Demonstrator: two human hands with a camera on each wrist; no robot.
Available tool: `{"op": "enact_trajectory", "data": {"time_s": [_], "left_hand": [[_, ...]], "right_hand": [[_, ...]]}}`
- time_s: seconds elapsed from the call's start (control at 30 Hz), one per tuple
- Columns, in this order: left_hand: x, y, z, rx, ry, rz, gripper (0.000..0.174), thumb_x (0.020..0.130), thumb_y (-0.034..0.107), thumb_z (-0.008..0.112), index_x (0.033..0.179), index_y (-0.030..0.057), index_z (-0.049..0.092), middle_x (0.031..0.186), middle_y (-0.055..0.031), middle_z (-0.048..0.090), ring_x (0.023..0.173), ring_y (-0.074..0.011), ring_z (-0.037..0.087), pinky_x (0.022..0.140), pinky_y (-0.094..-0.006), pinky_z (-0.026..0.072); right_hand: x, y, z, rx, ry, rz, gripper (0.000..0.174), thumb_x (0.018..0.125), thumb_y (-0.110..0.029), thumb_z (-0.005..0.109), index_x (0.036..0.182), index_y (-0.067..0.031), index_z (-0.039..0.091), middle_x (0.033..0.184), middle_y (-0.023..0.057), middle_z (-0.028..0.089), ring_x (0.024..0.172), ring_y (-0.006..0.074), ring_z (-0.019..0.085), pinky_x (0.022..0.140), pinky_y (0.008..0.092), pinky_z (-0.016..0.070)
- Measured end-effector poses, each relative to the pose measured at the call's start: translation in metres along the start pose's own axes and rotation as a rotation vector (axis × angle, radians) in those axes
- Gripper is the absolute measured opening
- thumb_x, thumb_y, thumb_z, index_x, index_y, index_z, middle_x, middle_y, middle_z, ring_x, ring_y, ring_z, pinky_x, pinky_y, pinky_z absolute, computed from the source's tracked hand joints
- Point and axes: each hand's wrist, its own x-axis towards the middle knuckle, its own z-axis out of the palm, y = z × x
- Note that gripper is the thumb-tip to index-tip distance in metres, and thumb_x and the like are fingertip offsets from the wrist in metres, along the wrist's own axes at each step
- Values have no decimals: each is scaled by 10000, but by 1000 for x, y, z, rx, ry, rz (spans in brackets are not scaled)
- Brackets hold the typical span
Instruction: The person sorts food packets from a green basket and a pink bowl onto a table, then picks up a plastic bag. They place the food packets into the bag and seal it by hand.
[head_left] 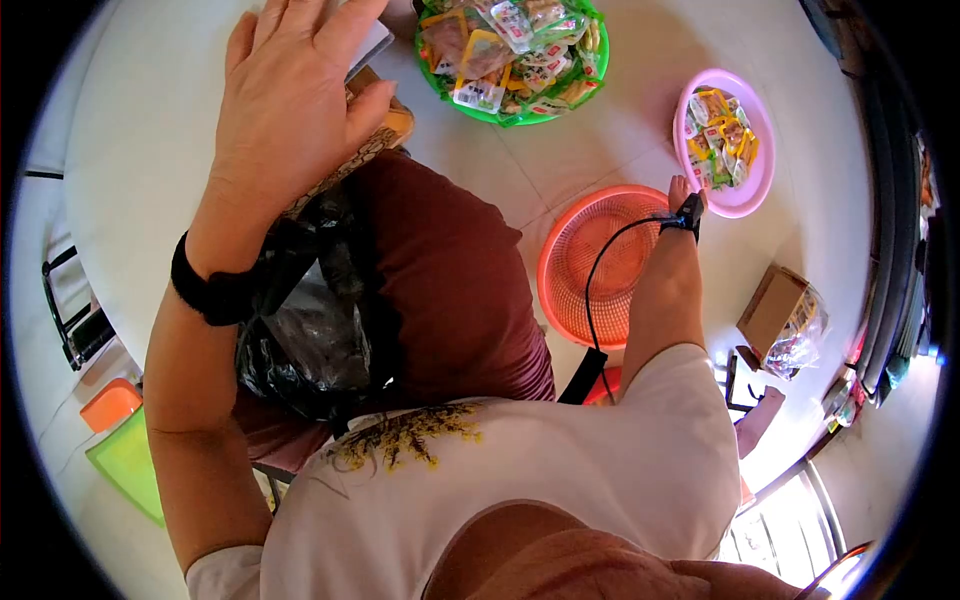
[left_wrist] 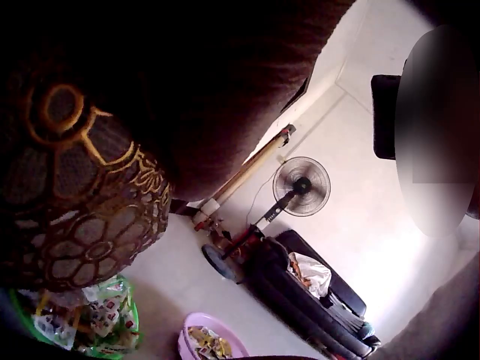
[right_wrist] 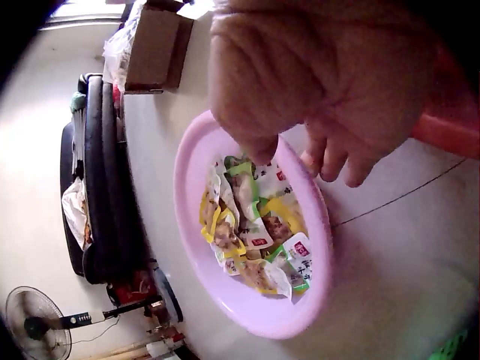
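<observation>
In the head view my left hand [head_left: 300,85] is spread with straight fingers over a patterned cloth item [head_left: 355,165] beside the dark red trouser leg; whether it touches the cloth cannot be told. The left wrist view shows that gold-patterned cloth [left_wrist: 82,195] but no hand. My right hand [head_left: 685,200] is at the near left rim of a pink basin [head_left: 762,150] holding small snack packets [head_left: 720,140]. In the right wrist view the right hand [right_wrist: 322,67] grips the pink basin's rim [right_wrist: 319,232], thumb on the inner side and fingers outside.
A green basket [head_left: 422,70] heaped with packets stands beyond my knees. An orange-red basket [head_left: 560,270] without packets lies near the right forearm. A cardboard box [head_left: 775,310] with a plastic bag is at right. A black bag [head_left: 320,330] hangs by the left arm; a fan [left_wrist: 301,186] stands farther off.
</observation>
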Motion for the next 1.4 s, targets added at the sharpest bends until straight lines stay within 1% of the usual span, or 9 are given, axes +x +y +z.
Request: {"op": "enact_trajectory", "data": {"time_s": [0.33,0.37,0.43,0.53,0.6,0.73,0.8,0.9,1.4], "left_hand": [[0,-2,3,2,40,49,602,728,167,634,1292,175,424,1366,-123,350,1249,-312,329,1011,-427,263],[-1,-3,4,15,46,56,597,735,168,631,1294,173,421,1364,-127,352,1250,-314,329,1010,-429,264],[0,-3,8,23,57,79,590,745,178,625,1297,169,417,1361,-134,355,1248,-317,332,1006,-435,269],[2,-6,9,48,66,103,584,758,206,617,1302,164,410,1358,-144,356,1243,-323,341,997,-447,281],[2,-7,9,25,76,106,585,757,219,619,1301,169,411,1357,-142,357,1240,-323,345,994,-447,284],[1,-5,11,20,101,92,586,756,228,623,1301,183,412,1356,-137,360,1233,-322,352,991,-446,289],[0,-4,11,16,121,96,582,758,239,622,1299,187,414,1356,-134,360,1233,-321,353,988,-446,293],[-2,-6,12,20,139,113,575,764,261,620,1297,189,416,1354,-132,363,1232,-324,354,980,-453,304],[0,-15,23,60,173,113,589,769,344,608,1308,237,396,1368,-116,351,1254,-316,331,964,-515,305]], "right_hand": [[9,44,28,136,-217,210,355,816,-342,482,1054,-82,436,952,141,546,820,258,544,800,398,439],[23,58,19,348,-608,567,364,809,-332,491,1068,-82,440,913,118,543,801,245,529,800,391,439],[49,88,-10,565,-812,717,349,807,-308,498,1060,-70,458,864,81,534,780,224,508,787,377,439],[-68,119,47,148,13,198,285,813,-256,493,989,-32,495,821,61,512,761,210,494,733,385,429],[-63,145,35,136,-65,138,322,833,-299,460,1045,-57,450,965,75,542,937,230,492,866,456,378],[-26,166,-56,-1339,-369,-363,192,818,-171,520,974,-61,500,937,60,560,825,160,523,752,303,447],[-73,158,-55,-1187,-355,-281,187,820,-162,522,983,-71,506,923,48,563,794,143,526,721,281,462],[-141,144,-52,-169,19,173,200,838,-173,483,1009,-71,499,959,49,572,862,161,564,804,320,469],[-197,152,-116,-462,111,396,246,862,-128,454,1055,25,456,935,186,593,746,272,614,687,374,543]]}}
